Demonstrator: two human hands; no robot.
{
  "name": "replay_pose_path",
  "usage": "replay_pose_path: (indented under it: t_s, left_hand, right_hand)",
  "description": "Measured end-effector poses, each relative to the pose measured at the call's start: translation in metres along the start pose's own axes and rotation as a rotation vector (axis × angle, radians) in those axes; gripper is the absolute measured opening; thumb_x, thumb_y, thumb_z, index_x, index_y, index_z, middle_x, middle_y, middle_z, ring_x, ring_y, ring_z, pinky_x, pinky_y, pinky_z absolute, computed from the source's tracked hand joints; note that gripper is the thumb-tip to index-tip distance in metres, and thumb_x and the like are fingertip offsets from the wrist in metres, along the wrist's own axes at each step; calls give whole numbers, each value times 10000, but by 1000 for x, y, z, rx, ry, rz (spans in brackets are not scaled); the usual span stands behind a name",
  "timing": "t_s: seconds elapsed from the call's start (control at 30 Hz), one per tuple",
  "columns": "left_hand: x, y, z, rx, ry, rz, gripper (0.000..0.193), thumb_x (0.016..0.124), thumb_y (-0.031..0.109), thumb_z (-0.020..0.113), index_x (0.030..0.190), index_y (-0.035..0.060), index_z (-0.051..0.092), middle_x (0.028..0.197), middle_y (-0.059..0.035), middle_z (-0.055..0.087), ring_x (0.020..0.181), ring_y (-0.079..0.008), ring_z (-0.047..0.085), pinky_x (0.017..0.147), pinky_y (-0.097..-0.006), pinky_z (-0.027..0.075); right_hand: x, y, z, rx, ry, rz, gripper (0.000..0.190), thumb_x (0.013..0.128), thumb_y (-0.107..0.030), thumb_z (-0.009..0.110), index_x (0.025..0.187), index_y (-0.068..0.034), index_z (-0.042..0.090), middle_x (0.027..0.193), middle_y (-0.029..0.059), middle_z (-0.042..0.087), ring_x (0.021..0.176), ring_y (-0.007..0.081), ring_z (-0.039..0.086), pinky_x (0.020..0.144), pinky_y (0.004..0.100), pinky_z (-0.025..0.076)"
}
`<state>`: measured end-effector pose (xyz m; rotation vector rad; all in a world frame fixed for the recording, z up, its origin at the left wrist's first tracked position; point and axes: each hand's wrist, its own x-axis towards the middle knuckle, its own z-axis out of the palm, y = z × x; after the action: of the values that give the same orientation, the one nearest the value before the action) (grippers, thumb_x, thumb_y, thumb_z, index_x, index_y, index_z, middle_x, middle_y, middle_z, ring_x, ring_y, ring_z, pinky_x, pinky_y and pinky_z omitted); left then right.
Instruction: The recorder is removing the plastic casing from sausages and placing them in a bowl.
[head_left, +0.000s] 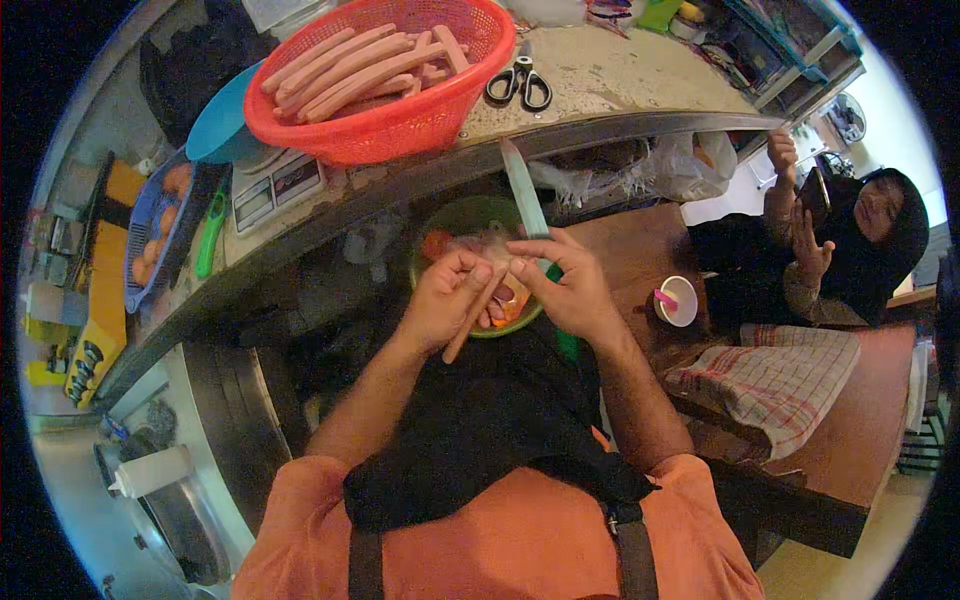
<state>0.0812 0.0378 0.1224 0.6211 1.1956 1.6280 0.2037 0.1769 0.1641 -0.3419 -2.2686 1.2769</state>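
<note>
My left hand (451, 294) grips a thin sausage (474, 315) that slants down towards my lap. At the sausage's upper end, my right hand (566, 281) pinches with thumb and forefinger; whether it holds the meat or a thin casing is too blurred to tell. A knife blade (525, 191) rises beyond my right hand, and part of a green handle shows behind that hand. I cannot tell whether the knife is held or rests there. Beneath both hands sits a green bowl (517, 327) with sausage pieces and something orange-red inside.
A red plastic colander (360, 146) heaped with sausages stands on the counter, beside scissors (519, 84), a kitchen scale (277, 196) and a basket of eggs (161, 225). Rightward, a wooden bench (637, 247) bears a cup (681, 301) and cloth (780, 375); a person holds a phone.
</note>
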Motion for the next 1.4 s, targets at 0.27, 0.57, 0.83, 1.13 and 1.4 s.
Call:
replay_pose_path:
  t_s: [0.27,0.57,0.83,1.13,1.4]
  left_hand:
    - [-2,-1,-1,-22,-99,-76,174,914,202,504,915,28,493,794,-105,626,554,-113,577,429,-205,444]
    - [-5,-18,2,72,-31,-90,191,844,170,620,938,25,538,727,-41,588,556,-93,572,442,-185,431]
    - [-2,-23,-4,-9,-39,-81,173,880,189,570,929,23,577,750,-42,594,557,-91,563,459,-198,445]
    - [-1,-19,0,68,-21,-96,198,874,214,580,904,19,592,738,-33,593,567,-80,548,473,-206,449]
    - [-3,-21,4,25,10,-41,196,853,168,609,978,18,587,805,-37,612,639,-80,564,535,-207,462]
  right_hand:
    - [-8,15,-1,334,-140,392,163,816,-167,620,839,-6,634,1084,120,596,672,82,526,595,223,427]
    - [-17,33,12,418,-190,526,133,839,-146,559,794,-23,582,1207,143,523,575,26,460,488,184,367]
    - [-31,41,21,255,-67,356,131,833,-151,587,868,-27,613,985,78,610,593,35,488,464,188,364]
    - [-26,38,10,120,11,70,226,796,-177,663,962,-23,653,777,6,602,547,41,478,464,190,357]
    - [-32,28,12,254,-61,417,194,809,-193,657,865,-9,635,728,8,600,550,37,473,480,190,364]
